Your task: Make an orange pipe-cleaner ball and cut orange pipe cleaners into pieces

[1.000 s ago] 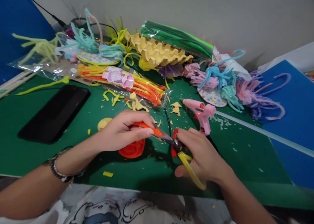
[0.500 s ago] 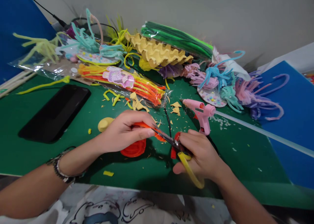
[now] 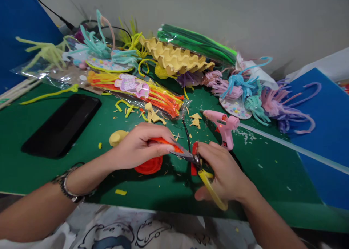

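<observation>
Between the thumb and fingers of my left hand (image 3: 147,144) is an orange pipe cleaner (image 3: 160,141), its far part hidden by the fingers. My right hand (image 3: 222,169) grips scissors (image 3: 197,159) by their yellow and red handles. The blades are parted and reach to the orange piece by my left fingertips. Under my left hand lies a round red-orange piece (image 3: 149,165), partly covered. A pale yellow cup-shaped piece (image 3: 117,137) sits just behind that hand. A small red strip (image 3: 193,169) shows below the scissors.
On the green table (image 3: 169,194) lie a black phone (image 3: 62,127), a pink glue gun (image 3: 223,123) with a long glue stick, and scattered scraps. Behind are a bag of yellow and orange pipe cleaners (image 3: 160,99), a yellow egg carton (image 3: 177,58) and green pipe cleaners (image 3: 196,41).
The scissors have tilted slightly and their blades have parted more. My right thumb has moved a little away from the fingers. My left hand stays almost in place, holding the pipe cleaner.
</observation>
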`<state>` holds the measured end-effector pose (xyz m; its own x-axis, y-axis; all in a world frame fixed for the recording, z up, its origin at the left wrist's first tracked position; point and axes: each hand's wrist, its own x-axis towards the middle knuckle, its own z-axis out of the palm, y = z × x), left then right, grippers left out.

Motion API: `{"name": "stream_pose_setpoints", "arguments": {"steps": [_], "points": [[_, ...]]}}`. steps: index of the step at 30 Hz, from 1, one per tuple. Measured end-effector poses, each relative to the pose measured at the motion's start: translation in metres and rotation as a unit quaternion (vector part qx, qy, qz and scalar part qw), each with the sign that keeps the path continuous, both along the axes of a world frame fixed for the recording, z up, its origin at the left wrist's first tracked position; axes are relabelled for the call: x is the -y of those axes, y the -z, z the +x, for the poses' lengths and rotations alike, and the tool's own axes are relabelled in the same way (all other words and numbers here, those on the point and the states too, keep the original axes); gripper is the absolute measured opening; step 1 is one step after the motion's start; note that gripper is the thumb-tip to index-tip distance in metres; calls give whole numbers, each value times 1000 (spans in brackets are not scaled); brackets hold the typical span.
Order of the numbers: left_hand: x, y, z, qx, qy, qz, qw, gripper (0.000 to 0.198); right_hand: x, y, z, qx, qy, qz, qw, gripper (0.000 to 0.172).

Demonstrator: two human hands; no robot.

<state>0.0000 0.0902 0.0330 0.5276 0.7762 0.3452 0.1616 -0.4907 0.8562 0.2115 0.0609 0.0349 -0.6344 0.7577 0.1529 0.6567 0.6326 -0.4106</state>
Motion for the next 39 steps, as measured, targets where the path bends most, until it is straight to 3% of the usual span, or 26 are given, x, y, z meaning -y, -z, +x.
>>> {"name": "stream_pose_setpoints", "arguments": {"steps": [6, 14, 39], "points": [[0, 3, -1, 27, 10, 45, 999, 18, 0, 2, 0, 29, 12, 22, 999, 68], [2, 4, 0, 37, -8, 59, 998, 15, 0, 3, 0, 25, 18, 17, 999, 68], [4, 5, 4, 47, -12, 109, 993, 26, -2, 6, 3, -79, -10, 29, 996, 58]]}}
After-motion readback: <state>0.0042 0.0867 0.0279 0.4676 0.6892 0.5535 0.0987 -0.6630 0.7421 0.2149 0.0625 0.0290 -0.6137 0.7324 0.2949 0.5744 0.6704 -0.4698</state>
